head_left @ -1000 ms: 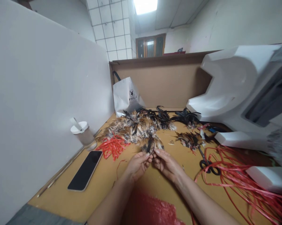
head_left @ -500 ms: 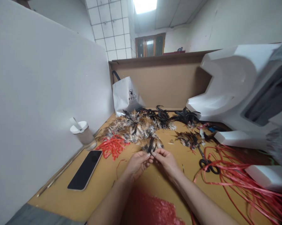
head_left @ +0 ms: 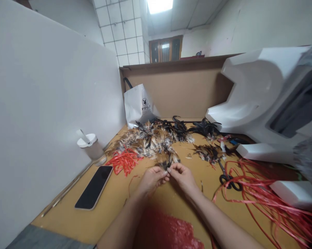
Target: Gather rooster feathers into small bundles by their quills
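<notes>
Brown-and-black feathers (head_left: pixel 163 160) at centre frame are pinched in the fingertips of the left hand (head_left: pixel 154 178) and right hand (head_left: pixel 182 178), which nearly touch, forearms reaching up from the bottom edge. Behind lies a feather heap (head_left: pixel 150 140); centre-left, cut red strips (head_left: pixel 126 162), a smartphone (head_left: pixel 94 188) and a lidded cup (head_left: pixel 93 152); lower right, scissors (head_left: pixel 230 182) among long red strands (head_left: pixel 267 202). Beyond the heap, a white bag (head_left: pixel 135 105) hides its contents.
</notes>
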{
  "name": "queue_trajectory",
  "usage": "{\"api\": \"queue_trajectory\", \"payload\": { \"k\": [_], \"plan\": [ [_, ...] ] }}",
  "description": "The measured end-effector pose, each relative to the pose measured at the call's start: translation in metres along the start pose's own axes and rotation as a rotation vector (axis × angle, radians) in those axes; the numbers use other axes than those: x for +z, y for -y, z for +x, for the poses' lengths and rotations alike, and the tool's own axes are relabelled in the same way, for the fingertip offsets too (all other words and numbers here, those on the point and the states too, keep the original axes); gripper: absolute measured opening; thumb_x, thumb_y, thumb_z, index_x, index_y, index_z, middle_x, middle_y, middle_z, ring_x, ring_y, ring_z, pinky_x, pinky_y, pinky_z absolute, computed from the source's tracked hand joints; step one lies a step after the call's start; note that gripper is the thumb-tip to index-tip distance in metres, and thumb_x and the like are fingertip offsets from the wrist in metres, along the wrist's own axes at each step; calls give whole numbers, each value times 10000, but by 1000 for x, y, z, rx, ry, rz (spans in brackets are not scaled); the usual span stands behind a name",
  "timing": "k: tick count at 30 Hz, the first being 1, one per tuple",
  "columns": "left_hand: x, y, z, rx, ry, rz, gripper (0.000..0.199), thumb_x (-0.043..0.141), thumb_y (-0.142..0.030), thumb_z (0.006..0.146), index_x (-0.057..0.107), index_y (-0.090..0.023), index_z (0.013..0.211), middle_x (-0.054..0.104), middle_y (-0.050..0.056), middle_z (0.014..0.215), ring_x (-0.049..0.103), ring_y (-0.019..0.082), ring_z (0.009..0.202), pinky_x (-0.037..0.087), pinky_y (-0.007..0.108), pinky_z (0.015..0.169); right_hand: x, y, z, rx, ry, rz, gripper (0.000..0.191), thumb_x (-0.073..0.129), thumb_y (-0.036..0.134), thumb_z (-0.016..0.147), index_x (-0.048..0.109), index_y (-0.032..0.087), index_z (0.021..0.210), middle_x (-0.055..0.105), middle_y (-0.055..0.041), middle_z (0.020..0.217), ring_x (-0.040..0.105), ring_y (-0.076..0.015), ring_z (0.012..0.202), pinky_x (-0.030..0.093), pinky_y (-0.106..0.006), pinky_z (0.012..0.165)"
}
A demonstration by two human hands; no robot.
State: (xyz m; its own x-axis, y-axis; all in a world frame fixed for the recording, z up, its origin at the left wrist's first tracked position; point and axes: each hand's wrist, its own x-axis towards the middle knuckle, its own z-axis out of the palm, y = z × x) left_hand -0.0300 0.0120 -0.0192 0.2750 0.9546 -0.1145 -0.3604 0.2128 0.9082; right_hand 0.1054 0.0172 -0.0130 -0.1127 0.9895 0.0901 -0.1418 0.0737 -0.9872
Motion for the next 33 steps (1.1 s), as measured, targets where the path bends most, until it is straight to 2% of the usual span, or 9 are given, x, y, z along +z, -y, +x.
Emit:
{"api": "queue_trajectory", "payload": {
  "k": [7, 11, 15, 18, 21, 25, 29, 33],
  "plan": [
    [-1, -2, 0, 0, 3, 17, 159, 657, -247, 626, 598, -101, 644, 597, 44, 614, 504, 66, 503, 363, 168, 503, 2, 2, -1, -3, 38, 22, 247, 640, 382, 617, 531, 161, 629, 579, -1, 561, 508, -112, 526, 382, -226, 541],
    [-6, -8, 4, 45, -83, -70, 171, 669, -239, 618, 589, -91, 645, 596, 33, 618, 494, 44, 489, 370, 147, 491, -5, -6, 6, -35, 16, -68, 244, 614, 377, 632, 568, 150, 705, 583, -10, 606, 498, -112, 539, 381, -226, 535],
    [-18, -11, 11, 127, -201, -236, 141, 674, -179, 614, 583, -98, 685, 595, 16, 632, 502, 32, 504, 391, 118, 475, -18, -15, 12, -194, -10, -501, 168, 536, 311, 676, 592, 153, 687, 572, -15, 628, 490, -123, 574, 374, -229, 558],
    [-23, -10, 14, 168, -237, -294, 133, 668, -148, 618, 587, -96, 710, 602, 23, 663, 516, 34, 527, 407, 110, 467, -20, -15, 9, -300, 54, -868, 171, 469, 262, 722, 598, 169, 659, 580, -30, 698, 513, -138, 667, 367, -229, 634],
    [-25, -10, 15, 196, -253, -321, 125, 665, -144, 623, 595, -89, 712, 599, 26, 664, 516, 34, 527, 405, 105, 453, -15, -12, 3, -298, 127, -1131, 205, 428, 274, 762, 602, 176, 714, 587, -45, 777, 525, -142, 721, 352, -223, 664],
    [-25, -11, 14, 224, -277, -352, 111, 660, -136, 627, 600, -85, 705, 598, 30, 674, 514, 32, 532, 401, 102, 450, -5, -12, -1, -259, 156, -1381, 218, 407, 278, 778, 600, 177, 766, 601, -76, 824, 540, -163, 733, 337, -236, 653],
    [-26, -12, 14, 218, -269, -366, 100, 650, -135, 639, 598, -85, 708, 600, 33, 686, 516, 32, 535, 394, 98, 441, -3, -15, -2, -201, 155, -1446, 211, 399, 236, 772, 600, 173, 770, 621, -89, 819, 554, -169, 725, 331, -238, 626],
    [-27, -12, 15, 221, -273, -372, 79, 637, -122, 648, 601, -87, 709, 605, 32, 685, 519, 32, 530, 398, 101, 445, -9, -16, 1, -203, 91, -1277, 194, 426, 230, 740, 601, 170, 683, 629, -66, 737, 545, -152, 670, 335, -227, 607]
  ]
}}
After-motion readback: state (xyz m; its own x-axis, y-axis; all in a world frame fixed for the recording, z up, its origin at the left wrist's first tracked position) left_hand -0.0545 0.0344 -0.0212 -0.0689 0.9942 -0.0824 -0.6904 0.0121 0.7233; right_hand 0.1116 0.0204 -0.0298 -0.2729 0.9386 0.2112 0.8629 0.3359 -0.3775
